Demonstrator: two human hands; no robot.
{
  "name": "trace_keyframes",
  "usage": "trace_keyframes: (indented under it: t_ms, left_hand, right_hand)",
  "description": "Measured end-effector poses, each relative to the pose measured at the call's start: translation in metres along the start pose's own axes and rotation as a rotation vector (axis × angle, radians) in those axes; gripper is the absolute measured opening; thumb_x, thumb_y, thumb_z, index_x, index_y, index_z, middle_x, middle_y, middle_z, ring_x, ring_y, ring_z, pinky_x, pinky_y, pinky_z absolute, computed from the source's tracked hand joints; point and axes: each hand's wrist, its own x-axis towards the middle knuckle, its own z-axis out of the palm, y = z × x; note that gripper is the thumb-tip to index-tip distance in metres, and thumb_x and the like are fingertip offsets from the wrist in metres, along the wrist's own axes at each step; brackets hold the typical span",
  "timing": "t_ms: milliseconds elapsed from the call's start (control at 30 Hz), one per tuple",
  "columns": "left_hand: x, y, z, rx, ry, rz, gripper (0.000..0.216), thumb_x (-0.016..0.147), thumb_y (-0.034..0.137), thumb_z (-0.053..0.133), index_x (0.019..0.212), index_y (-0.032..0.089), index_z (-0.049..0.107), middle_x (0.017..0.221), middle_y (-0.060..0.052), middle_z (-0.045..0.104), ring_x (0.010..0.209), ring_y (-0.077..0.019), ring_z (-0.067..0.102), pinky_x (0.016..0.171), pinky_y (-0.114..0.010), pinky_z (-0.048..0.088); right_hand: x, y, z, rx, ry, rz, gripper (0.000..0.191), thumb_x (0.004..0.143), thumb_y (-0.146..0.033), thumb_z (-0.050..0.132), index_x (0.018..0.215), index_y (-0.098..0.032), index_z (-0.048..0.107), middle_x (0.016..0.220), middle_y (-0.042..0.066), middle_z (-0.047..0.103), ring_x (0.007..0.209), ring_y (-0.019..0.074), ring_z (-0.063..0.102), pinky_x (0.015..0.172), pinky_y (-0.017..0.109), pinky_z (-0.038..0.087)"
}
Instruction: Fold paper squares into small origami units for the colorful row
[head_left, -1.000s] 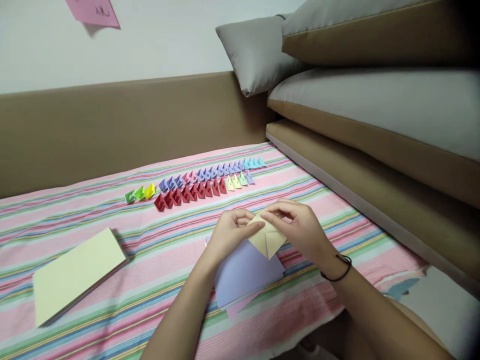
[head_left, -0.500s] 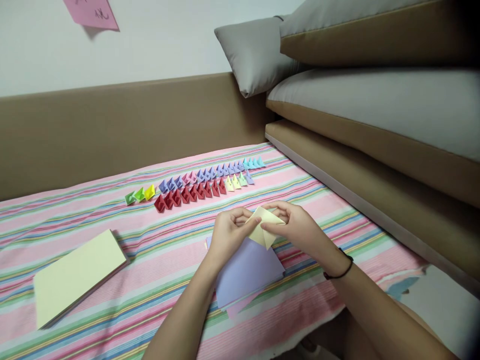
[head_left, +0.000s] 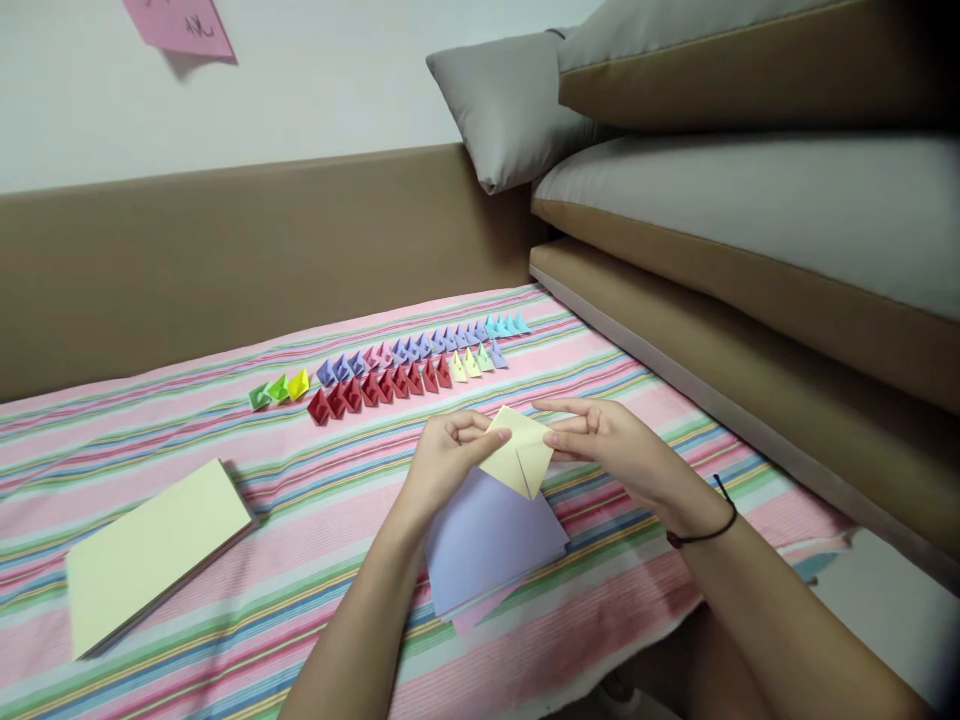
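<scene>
A pale yellow folded paper [head_left: 523, 462] is held up between my two hands, with a crease line running down to its lower corner. My left hand [head_left: 455, 452] pinches its left side, thumb on top and fingers behind. At the right corner, my right hand [head_left: 600, 437] grips the paper between thumb and fingers; a dark cord circles that wrist. Just below lies a stack of lavender paper sheets [head_left: 491, 550] with a pink sheet [head_left: 480, 610] poking out underneath.
Small folded paper pieces stand in rows behind my hands, among them red ones [head_left: 379, 388], lavender ones [head_left: 412, 350] and a yellow one [head_left: 298, 384]. A pale yellow paper stack [head_left: 157, 560] lies left on the striped cloth [head_left: 315, 520]. Cushions [head_left: 750, 220] are piled at right.
The folded paper has turned and now shows a flatter, diamond-like face. My right hand has shifted right to its corner; my left hand has moved slightly left.
</scene>
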Motion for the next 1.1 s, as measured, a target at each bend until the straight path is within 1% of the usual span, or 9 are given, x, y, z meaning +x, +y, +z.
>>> trace_keyframes:
  t_ms: [133, 233, 300, 367, 467, 600, 867, 967, 1100]
  left_hand:
    - [0.001, -0.001, 0.000, -0.033, 0.006, -0.027, 0.023, 0.067, 0.032, 0.075, 0.070, 0.013, 0.064, 0.064, -0.003, 0.069, 0.055, -0.0107, 0.060, 0.054, -0.019, 0.043]
    - [0.002, -0.001, -0.001, -0.044, 0.028, -0.029, 0.022, 0.066, 0.032, 0.075, 0.070, 0.013, 0.065, 0.063, -0.002, 0.069, 0.053, -0.0105, 0.060, 0.053, -0.019, 0.043]
    - [0.001, 0.000, -0.001, -0.042, 0.042, -0.021, 0.022, 0.066, 0.032, 0.075, 0.070, 0.013, 0.065, 0.062, -0.002, 0.069, 0.053, -0.0107, 0.060, 0.053, -0.019, 0.042]
    - [0.001, 0.000, -0.001, -0.038, 0.051, -0.013, 0.022, 0.066, 0.033, 0.075, 0.071, 0.014, 0.066, 0.062, -0.002, 0.070, 0.053, -0.0109, 0.060, 0.053, -0.019, 0.042]
    - [0.001, -0.001, -0.001, -0.039, 0.057, -0.003, 0.021, 0.067, 0.033, 0.074, 0.072, 0.014, 0.067, 0.063, -0.002, 0.070, 0.054, -0.0115, 0.061, 0.054, -0.020, 0.042]
    - [0.002, -0.002, -0.002, -0.027, 0.064, -0.005, 0.023, 0.066, 0.034, 0.074, 0.073, 0.014, 0.067, 0.063, -0.003, 0.070, 0.054, -0.0131, 0.061, 0.054, -0.021, 0.042]
    - [0.002, 0.003, -0.008, 0.003, 0.108, -0.006, 0.025, 0.065, 0.036, 0.075, 0.071, 0.013, 0.066, 0.059, -0.002, 0.068, 0.051, -0.0117, 0.059, 0.052, -0.021, 0.040]
    - [0.001, 0.003, -0.006, -0.002, 0.092, -0.017, 0.026, 0.065, 0.036, 0.075, 0.073, 0.013, 0.066, 0.062, -0.003, 0.069, 0.053, -0.0124, 0.060, 0.053, -0.021, 0.041]
    - [0.001, 0.003, -0.006, -0.003, 0.088, -0.018, 0.024, 0.066, 0.035, 0.074, 0.073, 0.013, 0.066, 0.061, -0.003, 0.069, 0.052, -0.0119, 0.060, 0.052, -0.021, 0.041]
  right_hand:
    - [0.000, -0.001, -0.003, 0.012, -0.046, 0.005, 0.050, 0.077, -0.015, 0.061, 0.126, -0.013, 0.048, 0.085, 0.006, 0.074, 0.081, 0.0192, 0.070, 0.082, 0.035, 0.055]
    - [-0.001, -0.003, -0.005, 0.015, -0.065, -0.011, 0.052, 0.079, -0.017, 0.060, 0.128, -0.015, 0.046, 0.097, 0.007, 0.073, 0.090, 0.0195, 0.069, 0.087, 0.036, 0.053]
    - [-0.003, -0.005, -0.006, 0.019, -0.044, -0.043, 0.047, 0.081, -0.020, 0.059, 0.126, -0.017, 0.047, 0.106, 0.008, 0.070, 0.098, 0.0192, 0.066, 0.092, 0.035, 0.050]
    - [-0.004, -0.007, -0.006, 0.002, 0.021, -0.077, 0.039, 0.083, -0.025, 0.057, 0.121, -0.018, 0.051, 0.110, 0.008, 0.068, 0.103, 0.0189, 0.063, 0.093, 0.034, 0.048]
    - [-0.003, -0.006, -0.006, -0.090, 0.084, -0.107, 0.033, 0.080, -0.028, 0.062, 0.111, -0.018, 0.057, 0.103, 0.007, 0.070, 0.098, 0.0193, 0.065, 0.090, 0.034, 0.050]
    - [0.001, -0.002, -0.009, -0.187, 0.087, -0.126, 0.036, 0.073, -0.028, 0.069, 0.106, -0.017, 0.059, 0.086, 0.004, 0.071, 0.086, 0.0193, 0.067, 0.084, 0.035, 0.052]
    - [-0.004, -0.008, -0.010, -0.123, 0.140, -0.116, 0.042, 0.074, -0.027, 0.068, 0.113, -0.016, 0.056, 0.086, 0.007, 0.073, 0.087, 0.0194, 0.068, 0.088, 0.035, 0.051]
    - [-0.001, -0.005, -0.008, -0.156, 0.126, -0.126, 0.045, 0.072, -0.027, 0.070, 0.114, -0.017, 0.055, 0.089, 0.006, 0.073, 0.089, 0.0200, 0.068, 0.087, 0.036, 0.051]
    - [0.000, -0.002, -0.009, -0.179, 0.110, -0.144, 0.043, 0.072, -0.027, 0.070, 0.112, -0.017, 0.057, 0.084, 0.005, 0.073, 0.086, 0.0202, 0.068, 0.087, 0.037, 0.051]
